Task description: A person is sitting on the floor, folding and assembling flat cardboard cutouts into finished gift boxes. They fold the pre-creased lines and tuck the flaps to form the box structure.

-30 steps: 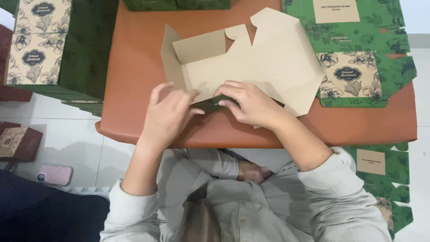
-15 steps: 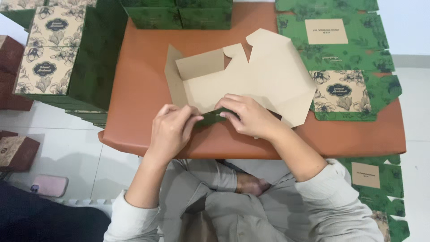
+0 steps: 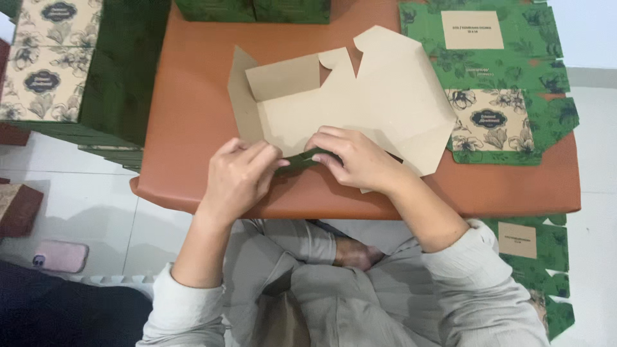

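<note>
Orange-brown rectangular bench (image 3: 193,96) fills the centre of the view. Unfolded brown cardboard box blank (image 3: 360,103), plain side up, lies on it, near edge folded toward the person, one side flap raised. Flat green floral-printed box blank (image 3: 508,71) lies just beside it, at the bench's right end. Left hand (image 3: 239,177) pinches the blank's near folded edge, fingers closed on it. Right hand (image 3: 357,157) presses and grips the same edge, fingers curled. Pink phone (image 3: 60,256) on floor, lower left.
</note>
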